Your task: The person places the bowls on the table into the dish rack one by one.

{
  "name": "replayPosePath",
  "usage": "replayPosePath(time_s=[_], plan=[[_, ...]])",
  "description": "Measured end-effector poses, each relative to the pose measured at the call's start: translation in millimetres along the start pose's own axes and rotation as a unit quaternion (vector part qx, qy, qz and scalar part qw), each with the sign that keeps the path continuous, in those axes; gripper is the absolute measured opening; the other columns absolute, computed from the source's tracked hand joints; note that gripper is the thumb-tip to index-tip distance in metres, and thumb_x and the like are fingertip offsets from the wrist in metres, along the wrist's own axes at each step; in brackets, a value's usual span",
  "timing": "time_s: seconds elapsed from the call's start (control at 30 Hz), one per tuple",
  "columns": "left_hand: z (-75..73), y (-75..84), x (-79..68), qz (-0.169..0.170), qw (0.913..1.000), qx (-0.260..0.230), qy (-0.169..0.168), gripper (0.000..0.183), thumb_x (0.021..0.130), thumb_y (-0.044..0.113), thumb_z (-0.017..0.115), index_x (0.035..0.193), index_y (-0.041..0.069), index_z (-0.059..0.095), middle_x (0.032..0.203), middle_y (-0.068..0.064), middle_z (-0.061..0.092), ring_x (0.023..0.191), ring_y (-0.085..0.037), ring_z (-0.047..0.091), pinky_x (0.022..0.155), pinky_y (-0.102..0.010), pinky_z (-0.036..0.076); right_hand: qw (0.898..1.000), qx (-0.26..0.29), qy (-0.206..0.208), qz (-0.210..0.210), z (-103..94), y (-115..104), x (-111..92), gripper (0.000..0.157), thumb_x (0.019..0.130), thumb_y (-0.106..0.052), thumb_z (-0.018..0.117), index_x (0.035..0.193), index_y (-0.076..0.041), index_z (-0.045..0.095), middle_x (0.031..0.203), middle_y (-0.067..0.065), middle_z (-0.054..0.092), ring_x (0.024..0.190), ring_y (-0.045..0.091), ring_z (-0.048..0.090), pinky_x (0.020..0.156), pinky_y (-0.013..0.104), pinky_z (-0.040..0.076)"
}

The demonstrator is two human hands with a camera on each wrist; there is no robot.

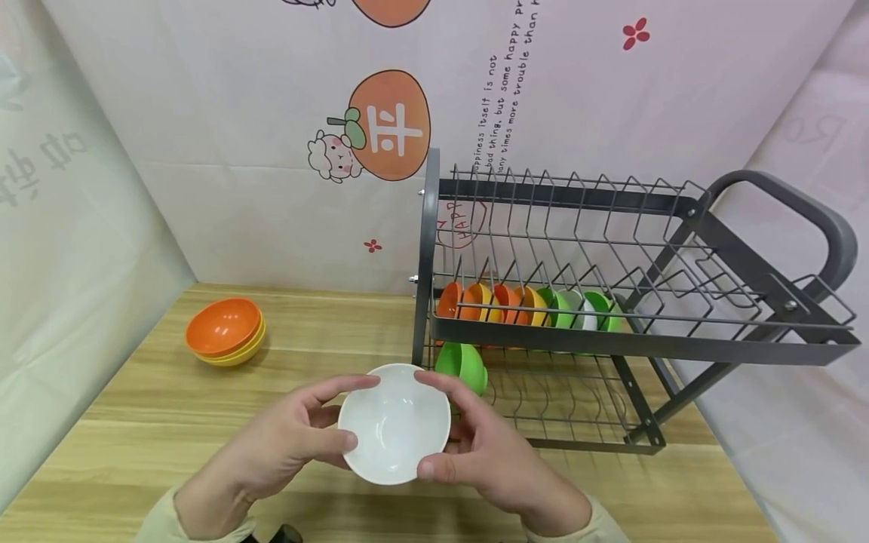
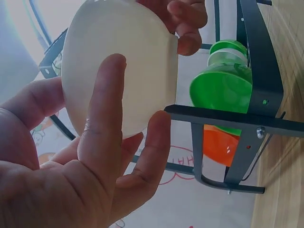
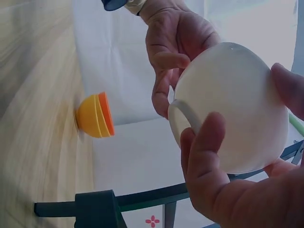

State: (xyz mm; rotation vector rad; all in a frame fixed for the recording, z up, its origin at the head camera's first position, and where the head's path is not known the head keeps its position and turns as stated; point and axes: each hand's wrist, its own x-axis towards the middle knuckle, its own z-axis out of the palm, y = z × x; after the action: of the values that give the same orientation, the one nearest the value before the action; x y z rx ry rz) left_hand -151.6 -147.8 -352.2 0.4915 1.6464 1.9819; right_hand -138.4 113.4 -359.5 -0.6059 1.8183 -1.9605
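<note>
A white bowl (image 1: 395, 424) is held between both hands above the table, its inside facing up toward the head camera. My left hand (image 1: 305, 426) grips its left side, thumb at the rim and fingers beneath. On the opposite side my right hand (image 1: 485, 452) holds it with the thumb at the lower right rim. The left wrist view shows fingers against the outer wall of the white bowl (image 2: 142, 57). The foot ring of the white bowl (image 3: 237, 104) shows in the right wrist view. Just beyond the right hand, a green bowl (image 1: 465, 367) leans in the rack.
A dark two-tier dish rack (image 1: 577, 348) stands on the right of the wooden table (image 1: 326, 324). Orange, yellow, green and white bowls line up in it, partly hidden by wires. At the left sits a stack of bowls (image 1: 224, 328), orange over yellow. A printed cloth (image 1: 271, 113) hangs behind.
</note>
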Motion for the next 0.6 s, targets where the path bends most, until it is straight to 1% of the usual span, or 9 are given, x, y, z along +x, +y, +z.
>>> replayPosePath(time_s=[0.1, 0.17, 0.23, 0.27, 0.3, 0.37, 0.43, 0.5, 0.6], plan=[[1.9, -1.1, 3.5, 0.011, 0.9997, 0.019, 0.007, 0.059, 0.083, -0.002, 0.064, 0.138, 0.006, 0.043, 0.130, -0.024, 0.043, 0.107, -0.039, 0.051, 0.079, -0.052, 0.051, 0.999, -0.018, 0.022, 0.022, -3.0, -6, -4, 0.075, 0.077, -0.013, 0.077, 0.140, -0.026, 0.039, 0.126, 0.020, 0.043, 0.089, 0.033, 0.062, 0.074, 0.043, 0.055], [3.1, -1.9, 7.5, 0.031, 0.9981, 0.046, 0.027, 0.060, 0.084, 0.000, 0.066, 0.139, 0.010, 0.044, 0.134, -0.018, 0.042, 0.111, -0.037, 0.049, 0.081, -0.048, 0.052, 0.998, -0.039, 0.036, 0.032, -7.4, -13, -9, 0.075, 0.076, -0.012, 0.078, 0.140, -0.028, 0.041, 0.127, 0.020, 0.044, 0.091, 0.033, 0.061, 0.075, 0.042, 0.055], [3.6, -3.2, 12.3, 0.064, 0.9905, 0.102, 0.065, 0.061, 0.084, 0.005, 0.067, 0.140, 0.017, 0.044, 0.137, -0.010, 0.042, 0.115, -0.033, 0.048, 0.082, -0.043, 0.052, 0.994, -0.084, 0.053, 0.036, -14.4, -20, -17, 0.076, 0.075, -0.012, 0.078, 0.139, -0.029, 0.041, 0.124, 0.021, 0.048, 0.091, 0.032, 0.062, 0.074, 0.040, 0.055], [3.8, -4.3, 15.0, 0.083, 0.9837, 0.134, 0.086, 0.062, 0.085, 0.007, 0.068, 0.140, 0.021, 0.044, 0.138, -0.005, 0.041, 0.116, -0.031, 0.047, 0.082, -0.040, 0.053, 0.991, -0.112, 0.066, 0.039, -18.4, -25, -21, 0.077, 0.074, -0.013, 0.079, 0.139, -0.031, 0.041, 0.123, 0.020, 0.050, 0.091, 0.031, 0.062, 0.075, 0.039, 0.055], [4.1, -5.7, 17.9, 0.104, 0.9741, 0.169, 0.108, 0.063, 0.084, 0.009, 0.070, 0.140, 0.025, 0.044, 0.139, 0.000, 0.039, 0.118, -0.028, 0.046, 0.082, -0.037, 0.053, 0.986, -0.141, 0.078, 0.045, -22.8, -30, -25, 0.079, 0.074, -0.014, 0.079, 0.139, -0.034, 0.040, 0.123, 0.019, 0.051, 0.092, 0.030, 0.062, 0.074, 0.037, 0.055], [4.8, -9.6, 24.3, 0.152, 0.9471, 0.244, 0.143, 0.066, 0.084, 0.012, 0.071, 0.140, 0.031, 0.042, 0.140, 0.004, 0.038, 0.118, -0.025, 0.047, 0.080, -0.032, 0.053, 0.971, -0.204, 0.107, 0.056, -32.4, -39, -34, 0.082, 0.071, -0.018, 0.081, 0.139, -0.038, 0.039, 0.125, 0.013, 0.050, 0.093, 0.028, 0.060, 0.073, 0.036, 0.054], [6.0, -14.5, 31.7, 0.198, 0.9228, 0.293, 0.152, 0.068, 0.084, 0.013, 0.070, 0.142, 0.032, 0.040, 0.142, 0.005, 0.034, 0.115, -0.023, 0.051, 0.077, -0.029, 0.054, 0.952, -0.264, 0.135, 0.076, -41.9, -48, -42, 0.081, 0.070, -0.027, 0.083, 0.137, -0.043, 0.039, 0.126, 0.004, 0.048, 0.091, 0.026, 0.058, 0.072, 0.034, 0.053], [7.5, -19.0, 40.2, 0.252, 0.8980, 0.331, 0.144, 0.070, 0.084, 0.010, 0.070, 0.143, 0.028, 0.039, 0.144, 0.002, 0.030, 0.115, -0.024, 0.051, 0.078, -0.030, 0.054, 0.925, -0.338, 0.156, 0.076, -51.3, -54, -48, 0.080, 0.068, -0.036, 0.082, 0.136, -0.041, 0.041, 0.127, 0.000, 0.043, 0.088, 0.023, 0.054, 0.068, 0.031, 0.051], [9.3, -24.8, 52.9, 0.333, 0.8629, 0.362, 0.118, 0.072, 0.082, 0.003, 0.071, 0.144, 0.021, 0.039, 0.146, -0.006, 0.029, 0.115, -0.027, 0.051, 0.079, -0.032, 0.054, 0.873, -0.444, 0.189, 0.068, -63.8, -58, -53, 0.078, 0.068, -0.043, 0.081, 0.136, -0.032, 0.043, 0.123, 0.001, 0.043, 0.081, 0.021, 0.048, 0.062, 0.030, 0.046]])
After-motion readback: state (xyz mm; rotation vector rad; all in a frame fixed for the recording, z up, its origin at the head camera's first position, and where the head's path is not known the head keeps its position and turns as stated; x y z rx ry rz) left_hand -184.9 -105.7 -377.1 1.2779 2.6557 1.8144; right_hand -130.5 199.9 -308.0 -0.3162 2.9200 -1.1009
